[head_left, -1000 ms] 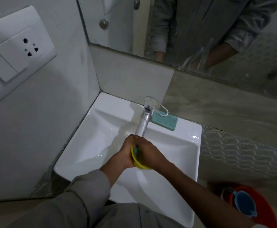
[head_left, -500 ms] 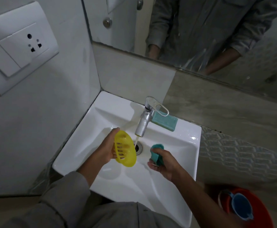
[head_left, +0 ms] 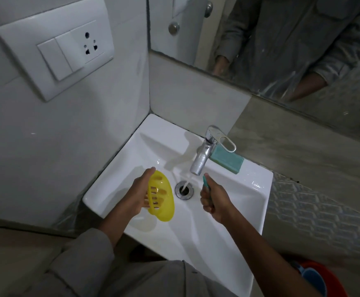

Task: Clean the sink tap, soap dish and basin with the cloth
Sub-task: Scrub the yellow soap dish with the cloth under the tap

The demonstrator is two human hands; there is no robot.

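Note:
My left hand (head_left: 137,195) holds a yellow slotted soap dish (head_left: 162,198) tilted on edge over the white basin (head_left: 249,200), left of the drain (head_left: 184,190). My right hand (head_left: 214,200) is closed around a teal cloth (head_left: 206,182), of which only a small edge shows above the fist, to the right of the drain. The chrome tap (head_left: 204,153) stands at the back of the basin with water running from its spout into the drain. Neither hand touches the tap.
A teal bar of soap (head_left: 228,160) lies on the basin's back ledge behind the tap. A switch and socket plate (head_left: 54,52) is on the left wall. A mirror (head_left: 281,39) hangs above. A red bucket with a blue mug (head_left: 318,279) stands at the lower right.
My hands, pressed together on the dish under the tap a second ago, have drawn apart: the left took the dish left, the right moved right with the cloth. Water keeps running.

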